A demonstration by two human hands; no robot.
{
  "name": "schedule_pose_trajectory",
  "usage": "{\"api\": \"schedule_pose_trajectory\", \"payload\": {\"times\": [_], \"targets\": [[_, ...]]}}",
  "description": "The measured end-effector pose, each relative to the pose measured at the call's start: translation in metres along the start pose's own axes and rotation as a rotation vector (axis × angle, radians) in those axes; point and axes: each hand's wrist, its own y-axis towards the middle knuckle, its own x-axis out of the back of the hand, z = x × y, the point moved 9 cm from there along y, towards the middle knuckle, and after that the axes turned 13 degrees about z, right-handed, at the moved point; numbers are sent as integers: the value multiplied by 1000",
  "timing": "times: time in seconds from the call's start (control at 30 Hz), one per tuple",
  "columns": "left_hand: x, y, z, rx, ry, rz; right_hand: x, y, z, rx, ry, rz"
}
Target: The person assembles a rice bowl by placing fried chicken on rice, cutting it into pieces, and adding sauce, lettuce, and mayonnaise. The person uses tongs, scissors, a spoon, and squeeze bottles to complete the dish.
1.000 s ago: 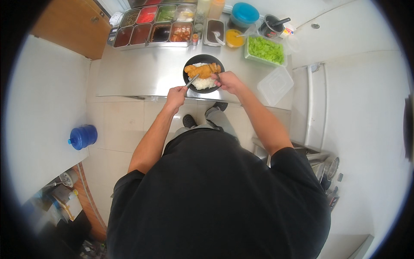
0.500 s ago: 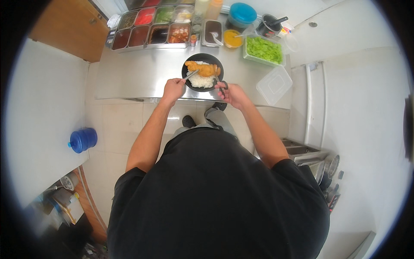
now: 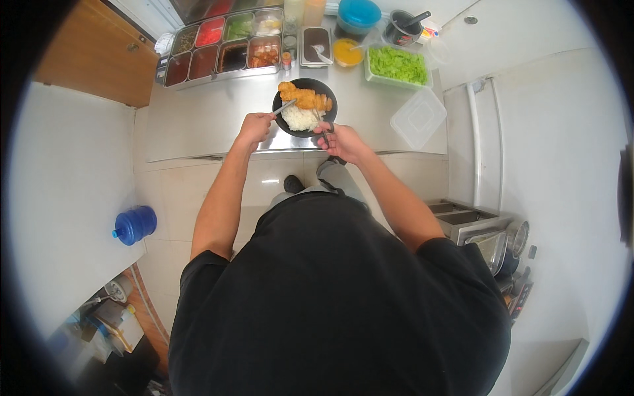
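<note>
On the metal counter a black bowl point(image 3: 331, 92) holds white rice point(image 3: 300, 120) with a golden fried cutlet point(image 3: 306, 99) lying across its far side. The right part of the cutlet looks cut into strips. My left hand point(image 3: 255, 129) is closed round slim metal tongs point(image 3: 284, 107), whose tips touch the middle of the cutlet. In my right hand point(image 3: 345, 142) are dark-handled scissors point(image 3: 331, 127). Their blades reach over the rice to the cutlet's near edge, right of the tongs; the blade tips are hard to make out.
Behind the bowl stand metal trays of toppings point(image 3: 221, 59), a sauce tray point(image 3: 317, 47), a yellow sauce cup point(image 3: 347, 53) and a blue-lidded tub point(image 3: 358, 16). Shredded lettuce point(image 3: 397, 65) fills a box at right, with a clear lid point(image 3: 419, 119) nearer me. The counter's front edge runs just below my hands.
The scissors have moved left along the cutlet from its right end, and a cut now shows there. The tongs stay on the cutlet. The whole view has shifted slightly.
</note>
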Motion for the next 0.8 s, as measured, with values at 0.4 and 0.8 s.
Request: {"api": "schedule_pose_trajectory", "payload": {"times": [0.4,0.8], "targets": [[7,8,-4,114,-16,41,1,44,4,78,19,-95],[8,12,-7,99,51,47,11,45,6,117,-47,-73]]}}
